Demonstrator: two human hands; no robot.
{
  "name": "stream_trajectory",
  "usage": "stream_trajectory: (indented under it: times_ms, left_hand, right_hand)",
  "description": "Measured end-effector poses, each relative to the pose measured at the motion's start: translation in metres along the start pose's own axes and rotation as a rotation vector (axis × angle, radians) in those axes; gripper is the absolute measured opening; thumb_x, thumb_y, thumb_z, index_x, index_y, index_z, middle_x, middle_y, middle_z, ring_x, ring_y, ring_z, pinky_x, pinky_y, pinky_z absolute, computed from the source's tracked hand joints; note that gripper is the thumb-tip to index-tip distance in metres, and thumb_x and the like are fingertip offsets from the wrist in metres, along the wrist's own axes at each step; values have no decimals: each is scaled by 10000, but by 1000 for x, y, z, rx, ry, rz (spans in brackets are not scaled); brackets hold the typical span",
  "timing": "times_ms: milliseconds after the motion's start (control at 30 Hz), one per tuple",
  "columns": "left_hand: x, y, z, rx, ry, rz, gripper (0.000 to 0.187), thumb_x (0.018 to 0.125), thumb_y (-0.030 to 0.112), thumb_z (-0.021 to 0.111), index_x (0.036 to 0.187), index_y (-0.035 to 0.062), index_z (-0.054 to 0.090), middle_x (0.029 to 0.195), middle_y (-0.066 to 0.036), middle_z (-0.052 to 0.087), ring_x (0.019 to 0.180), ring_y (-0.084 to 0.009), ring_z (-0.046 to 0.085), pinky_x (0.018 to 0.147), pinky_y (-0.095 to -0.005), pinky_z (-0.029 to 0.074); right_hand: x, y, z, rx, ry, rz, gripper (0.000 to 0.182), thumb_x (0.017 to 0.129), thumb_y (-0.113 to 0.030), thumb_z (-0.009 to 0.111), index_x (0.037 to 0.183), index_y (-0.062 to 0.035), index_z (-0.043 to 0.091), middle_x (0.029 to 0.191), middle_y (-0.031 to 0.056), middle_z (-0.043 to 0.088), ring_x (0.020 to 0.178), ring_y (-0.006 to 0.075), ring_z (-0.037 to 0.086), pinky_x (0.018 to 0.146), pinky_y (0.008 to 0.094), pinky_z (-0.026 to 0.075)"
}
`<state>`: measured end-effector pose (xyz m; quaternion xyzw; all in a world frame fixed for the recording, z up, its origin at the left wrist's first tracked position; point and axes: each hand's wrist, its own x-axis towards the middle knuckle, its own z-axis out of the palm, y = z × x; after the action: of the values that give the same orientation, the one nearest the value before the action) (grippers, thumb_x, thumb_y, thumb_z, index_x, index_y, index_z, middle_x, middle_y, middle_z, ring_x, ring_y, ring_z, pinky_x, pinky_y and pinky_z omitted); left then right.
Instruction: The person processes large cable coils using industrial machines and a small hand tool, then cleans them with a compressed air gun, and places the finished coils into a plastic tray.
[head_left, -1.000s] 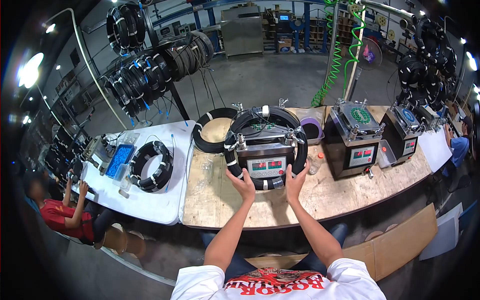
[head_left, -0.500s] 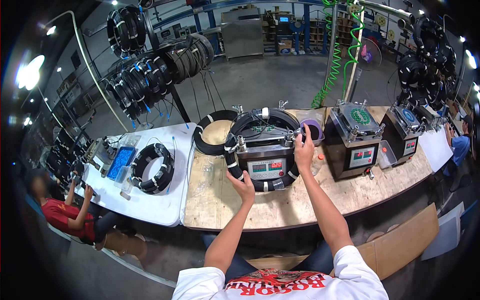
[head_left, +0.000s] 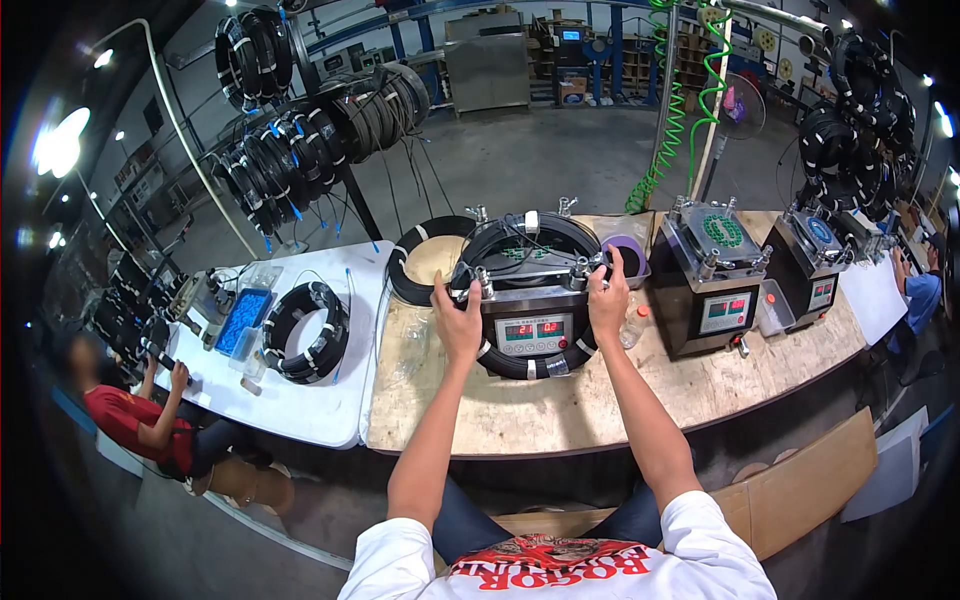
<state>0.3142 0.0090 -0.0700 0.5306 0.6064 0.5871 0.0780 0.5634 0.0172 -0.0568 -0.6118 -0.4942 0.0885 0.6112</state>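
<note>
A coil of black cable hangs around the front of a metal test unit with a red and green digital display. White ties bind the coil, and its upper part loops across the unit's top. My left hand is closed at the coil's left side, beside the left clamp knob. On the opposite side my right hand grips the coil, thumb and fingers near the right clamp knob. A small pale piece shows at its fingertips, too small to name.
Another black coil lies behind on the wooden bench. Two similar units stand to the right. On the white table are a coil and a blue tray. A person in red sits left.
My left hand has moved up from the coil's lower left to its upper left, near the clamp knob. My right hand stays almost in place. The display digits have changed.
</note>
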Motion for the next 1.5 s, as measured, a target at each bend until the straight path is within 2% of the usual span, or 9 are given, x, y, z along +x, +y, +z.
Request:
stream_trajectory:
  times_ms: [133,367,567,800,933,1033,1267,1367,1500]
  left_hand:
    - [10,8,2,-25,-63,-73,762,1004,615,534,1404,-32,577,1304,-289,662,1200,-438,638,1011,-450,484]
    - [9,13,0,-63,-74,-64,708,1017,561,540,1380,-44,587,1205,-293,695,1132,-434,668,964,-434,503]
    - [10,9,0,-100,-90,-26,679,1029,527,545,1382,-52,579,1197,-293,696,1116,-425,677,950,-413,511]
    - [9,-3,5,-49,-56,4,718,1025,554,561,1403,-56,554,1240,-296,674,1144,-422,661,975,-408,502]
    - [5,-3,2,-135,-75,37,722,1022,552,579,1419,-49,545,1258,-282,672,1146,-405,662,991,-408,495]
    - [-2,-4,5,-140,-29,24,686,1026,501,610,1434,-45,534,1271,-264,673,1163,-387,657,1008,-412,485]
    - [-58,-27,21,-245,112,-82,624,1025,244,628,1526,-47,396,1465,-283,527,1345,-410,529,1129,-450,393]
    - [-97,-37,36,-312,164,-222,686,1018,216,626,1569,-42,308,1504,-296,479,1370,-419,501,1145,-459,372]
    - [-118,-38,38,-337,123,-202,759,1012,202,618,1596,-50,202,1572,-309,362,1408,-410,441,1172,-459,328]
  right_hand:
    - [0,8,1,14,-3,-8,485,1006,-304,539,1435,-79,530,1194,248,680,1032,463,673,884,499,521]
    - [-14,4,-5,-19,-6,-121,557,1017,-375,581,1489,-92,501,1316,216,626,1139,417,642,958,473,508]
    - [-28,17,-3,-64,9,-171,605,1022,-289,580,1572,-103,407,1361,208,573,1230,402,586,1018,466,477]
    - [-81,29,-1,30,27,-41,664,1037,-113,495,1644,-82,227,1478,285,450,1341,459,487,1112,465,402]
    - [-102,40,7,135,51,-18,667,1051,-115,484,1644,-35,190,1609,288,336,1459,462,370,1199,468,304]
    - [-103,37,8,128,77,-17,663,1051,-113,482,1643,-37,194,1595,291,355,1445,466,387,1190,469,317]
    - [-104,41,9,132,84,-38,661,1049,-109,493,1640,-36,206,1583,292,377,1435,465,403,1185,464,326]
    - [-103,43,9,140,82,-35,665,1044,-104,500,1639,-34,212,1583,292,379,1438,462,401,1190,464,322]
    - [-102,44,7,178,85,-23,647,1038,-117,523,1619,-25,255,1574,283,398,1452,430,402,1199,456,314]
